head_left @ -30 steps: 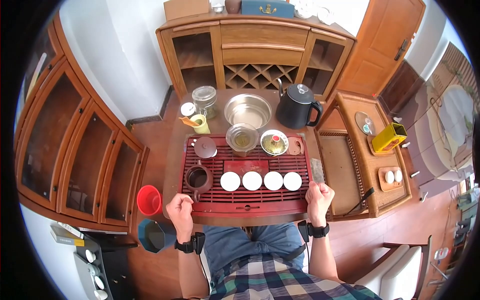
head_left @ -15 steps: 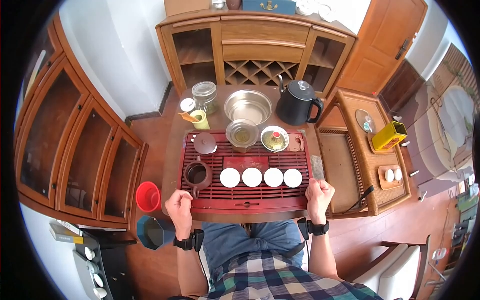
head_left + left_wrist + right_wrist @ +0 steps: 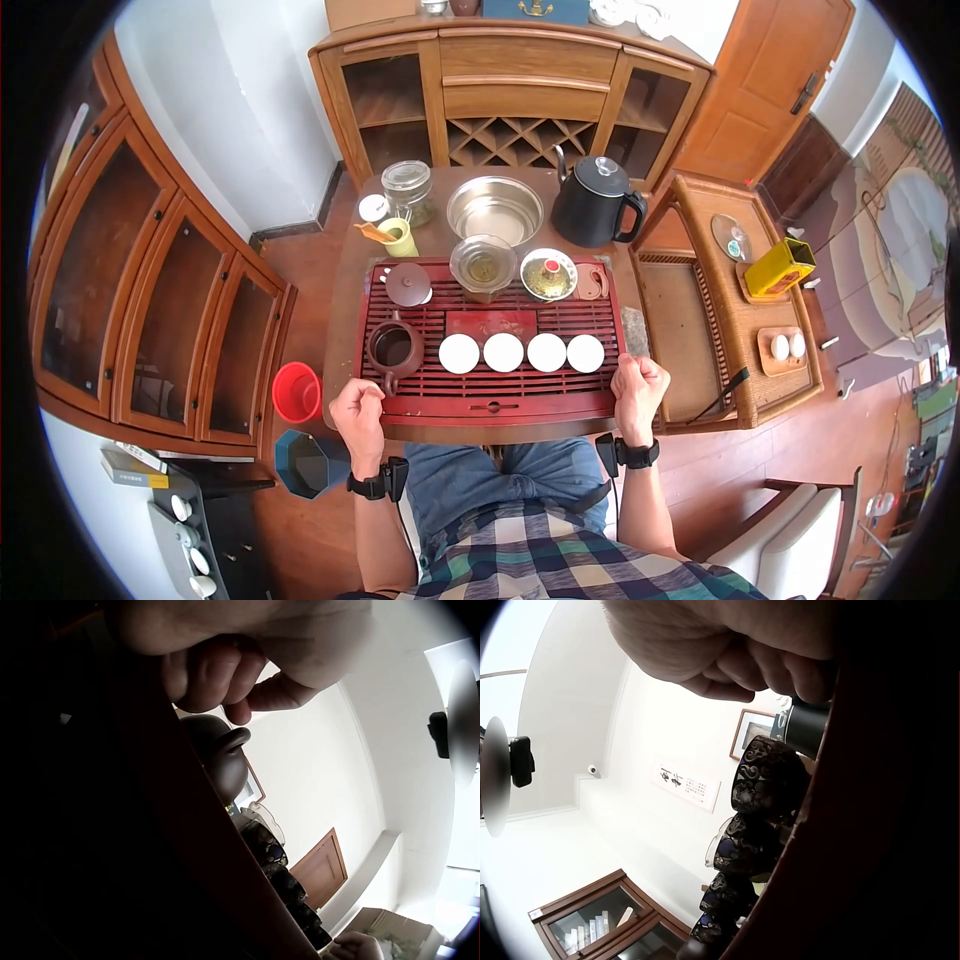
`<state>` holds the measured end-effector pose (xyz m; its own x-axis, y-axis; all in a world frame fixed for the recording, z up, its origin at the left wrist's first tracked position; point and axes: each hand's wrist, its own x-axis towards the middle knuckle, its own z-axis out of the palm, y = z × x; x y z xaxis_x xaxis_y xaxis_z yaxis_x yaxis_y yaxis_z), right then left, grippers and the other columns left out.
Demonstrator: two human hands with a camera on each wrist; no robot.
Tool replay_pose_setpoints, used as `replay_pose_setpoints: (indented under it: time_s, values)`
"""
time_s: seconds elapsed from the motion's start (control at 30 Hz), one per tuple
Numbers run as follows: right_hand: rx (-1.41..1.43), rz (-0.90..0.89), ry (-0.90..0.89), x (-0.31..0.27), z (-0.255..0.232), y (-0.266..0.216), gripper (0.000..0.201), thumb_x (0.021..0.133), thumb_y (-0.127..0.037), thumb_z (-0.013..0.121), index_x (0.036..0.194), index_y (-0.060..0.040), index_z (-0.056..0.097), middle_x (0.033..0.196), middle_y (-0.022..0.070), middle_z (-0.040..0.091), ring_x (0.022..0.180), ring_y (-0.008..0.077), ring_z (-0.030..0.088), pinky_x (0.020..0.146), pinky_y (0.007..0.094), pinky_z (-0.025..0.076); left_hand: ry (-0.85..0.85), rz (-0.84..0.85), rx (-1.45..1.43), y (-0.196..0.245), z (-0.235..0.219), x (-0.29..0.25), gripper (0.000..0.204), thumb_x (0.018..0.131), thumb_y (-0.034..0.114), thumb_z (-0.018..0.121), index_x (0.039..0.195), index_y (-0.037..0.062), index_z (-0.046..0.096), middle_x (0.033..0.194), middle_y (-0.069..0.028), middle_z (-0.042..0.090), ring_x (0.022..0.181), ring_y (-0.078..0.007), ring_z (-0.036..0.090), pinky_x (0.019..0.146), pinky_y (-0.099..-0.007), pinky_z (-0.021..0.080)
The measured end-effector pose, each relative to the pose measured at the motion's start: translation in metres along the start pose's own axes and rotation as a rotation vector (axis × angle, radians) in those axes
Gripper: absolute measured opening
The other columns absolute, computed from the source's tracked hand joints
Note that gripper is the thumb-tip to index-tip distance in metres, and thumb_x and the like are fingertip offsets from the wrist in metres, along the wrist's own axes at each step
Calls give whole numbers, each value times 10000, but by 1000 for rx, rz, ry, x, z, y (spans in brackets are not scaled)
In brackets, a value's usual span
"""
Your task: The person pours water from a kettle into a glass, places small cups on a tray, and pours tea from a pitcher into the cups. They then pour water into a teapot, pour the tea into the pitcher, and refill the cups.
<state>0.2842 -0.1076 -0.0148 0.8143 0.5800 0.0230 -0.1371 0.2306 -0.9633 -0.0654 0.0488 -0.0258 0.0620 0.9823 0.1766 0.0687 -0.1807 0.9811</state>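
Fingers (image 3: 372,398) curled beside tea tray (image 3: 490,410); teapot (image 3: 393,348) holds dark liquid.

4 white cups (image 3: 459,353) – 1 teapot (image 3: 392,348), 1 kettle (image 3: 592,203), 2 hands (image 3: 358,410).

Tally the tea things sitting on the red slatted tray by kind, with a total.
Small white-lined cups: 4
Brown clay teapot, open: 1
Teapot lid: 1
Glass pitcher: 1
Lidded bowl with red knob: 1
Total: 8
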Motion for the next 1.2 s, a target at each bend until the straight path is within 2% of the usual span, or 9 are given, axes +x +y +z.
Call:
replay_pose_setpoints:
  time_s: [0.23, 0.3, 0.43, 0.67, 0.73, 0.8, 1.03, 1.1, 1.2]
  values:
    - [8, -3, 3, 0, 0, 0, 477, 987, -52, 648, 592, -102, 385, 530, -43, 377, 446, 52, 302, 431, 264, 215, 6, -4, -3, 2, 1, 0, 135, 885, 18, 550, 764, 6, 610, 616, 50, 480, 552, -21, 405, 496, -227, 279]
    - [11, -2, 2, 0, -1, 1, 478, 987, -52, 648, 593, -104, 382, 531, -46, 374, 447, 50, 301, 431, 264, 213, -23, 40, 24, -3, -1, 0, 172, 967, 38, 549, 803, 25, 600, 632, 58, 468, 533, -8, 362, 482, -213, 258]
    - [14, -14, 1, 0, 0, 1, 476, 994, -44, 633, 599, -112, 375, 557, -67, 376, 477, 20, 308, 431, 243, 209, -26, 33, 24, -3, -1, 0, 171, 963, 33, 546, 801, 24, 598, 632, 58, 467, 533, -9, 363, 484, -213, 261]
    - [17, -12, 6, -1, 2, -2, 478, 993, -45, 635, 596, -112, 377, 552, -70, 373, 473, 20, 304, 428, 243, 206, -23, 50, 31, -4, -1, 0, 174, 965, 24, 542, 799, 22, 596, 633, 59, 460, 535, -9, 360, 484, -213, 261]
    - [15, 4, 7, -1, 1, -2, 478, 988, -34, 644, 600, -109, 375, 536, -50, 374, 454, 48, 292, 433, 264, 214, -23, 47, 29, -3, 0, 0, 174, 964, 21, 541, 798, 22, 595, 632, 58, 460, 535, -9, 360, 483, -213, 260]
    - [14, 4, 7, -1, 1, -2, 478, 990, -32, 641, 601, -108, 374, 537, -50, 376, 455, 48, 291, 434, 265, 216, 6, 11, 8, 2, 1, 0, 133, 887, 19, 551, 769, 6, 610, 613, 50, 471, 553, -22, 395, 498, -231, 279]
    - [5, -12, 4, -1, 1, -2, 476, 993, -58, 636, 596, -115, 381, 552, -71, 374, 474, 20, 306, 432, 243, 211, 7, 5, 12, 3, 1, 0, 137, 894, 27, 554, 772, 8, 611, 614, 54, 463, 555, -20, 385, 501, -232, 274]
    - [5, -14, 2, -1, 2, -2, 474, 992, -59, 637, 596, -114, 383, 551, -70, 376, 474, 20, 307, 431, 243, 212, -23, 47, 38, 0, 0, 0, 171, 959, 17, 528, 800, 16, 593, 631, 54, 455, 530, -10, 355, 481, -214, 255]
    - [1, -19, -2, 0, 0, -1, 471, 991, -60, 637, 596, -112, 386, 550, -68, 381, 475, 20, 310, 431, 243, 213, -21, 44, 23, -1, 1, 0, 166, 951, 10, 523, 801, 14, 594, 631, 53, 454, 530, -11, 356, 481, -214, 255]
